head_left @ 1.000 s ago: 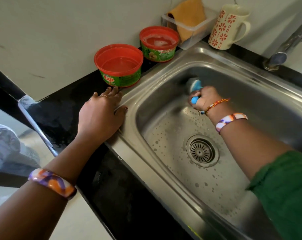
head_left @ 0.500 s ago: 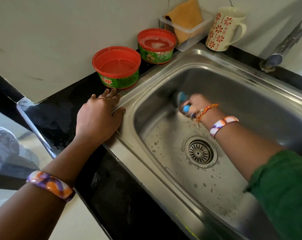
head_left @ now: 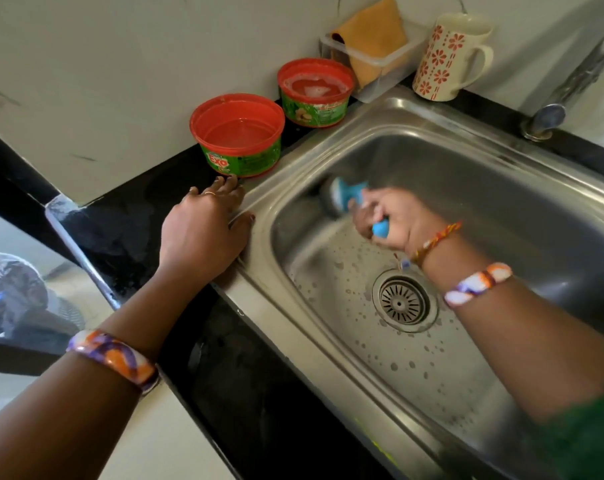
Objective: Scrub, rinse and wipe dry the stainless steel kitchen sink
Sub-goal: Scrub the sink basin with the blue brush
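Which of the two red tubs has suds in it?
The farther tub, next to the clear box; the nearer tub by the left hand holds none.

"EXO" on nearer red tub

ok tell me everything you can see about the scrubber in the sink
The scrubber is a small brush-type tool with a bright blue plastic-looking handle and a grey, blurred scrubbing head. The right hand grips the handle, fingers curled round it, with the blue end poking out below the fist. The head is pressed against the sink at its far-left inner wall, above the wet, droplet-covered floor. Motion blur hides finer detail.
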A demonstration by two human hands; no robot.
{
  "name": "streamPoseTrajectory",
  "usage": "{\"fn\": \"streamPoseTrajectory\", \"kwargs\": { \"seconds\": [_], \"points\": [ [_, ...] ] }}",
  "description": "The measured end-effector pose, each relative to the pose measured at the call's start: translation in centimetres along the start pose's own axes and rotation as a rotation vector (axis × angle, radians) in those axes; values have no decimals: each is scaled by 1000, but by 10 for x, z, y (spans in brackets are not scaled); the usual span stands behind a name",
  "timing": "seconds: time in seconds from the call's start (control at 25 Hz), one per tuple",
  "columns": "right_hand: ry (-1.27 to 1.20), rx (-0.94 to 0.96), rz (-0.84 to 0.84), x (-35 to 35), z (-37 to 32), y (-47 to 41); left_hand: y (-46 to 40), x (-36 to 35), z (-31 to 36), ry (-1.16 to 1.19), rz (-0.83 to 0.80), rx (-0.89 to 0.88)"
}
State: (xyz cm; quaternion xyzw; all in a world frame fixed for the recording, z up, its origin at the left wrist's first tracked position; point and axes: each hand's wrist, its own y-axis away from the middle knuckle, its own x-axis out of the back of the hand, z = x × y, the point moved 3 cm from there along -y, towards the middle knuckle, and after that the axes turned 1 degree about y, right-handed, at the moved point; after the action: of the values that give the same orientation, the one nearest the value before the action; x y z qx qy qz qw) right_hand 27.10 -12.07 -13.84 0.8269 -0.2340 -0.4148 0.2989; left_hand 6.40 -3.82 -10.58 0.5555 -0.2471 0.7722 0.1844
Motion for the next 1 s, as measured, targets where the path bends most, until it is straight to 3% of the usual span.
{"fn": "streamPoseTrajectory", "kwargs": {
  "seconds": [0.08,0.16,0.32,0.4,0.44,0.52,0.6,0.68,0.8,0.92,1.0],
  "points": [
    [-291,202,39,-1,-30,-10,1,0,1,-7,-13,-1],
    [-320,236,73,-9,-16,-18,0,-1,-1,-11,-19,6],
    [-39,-97,40,-9,73,-6,-1,-3,-2,-25,-25,14],
    [148,-267,-20,7,84,1,-2,-3,-2,-20,-15,7],
    [190,-256,-16,12,70,2,-2,-3,-2,-21,-17,10],
    [63,-38,56,18,21,-10,-1,-4,-2,-29,-23,14],
    [-245,247,144,18,-26,-22,0,-4,-2,-31,-30,17],
    [-428,403,174,9,-35,-32,0,-2,-2,-26,-27,24],
    [-195,164,227,2,18,-43,0,-3,0,-18,-18,18],
    [237,-345,66,20,83,-26,-1,-2,0,-15,-19,26],
    [506,-450,24,33,90,-22,-1,-2,-1,-27,-27,37]
  ]
}}
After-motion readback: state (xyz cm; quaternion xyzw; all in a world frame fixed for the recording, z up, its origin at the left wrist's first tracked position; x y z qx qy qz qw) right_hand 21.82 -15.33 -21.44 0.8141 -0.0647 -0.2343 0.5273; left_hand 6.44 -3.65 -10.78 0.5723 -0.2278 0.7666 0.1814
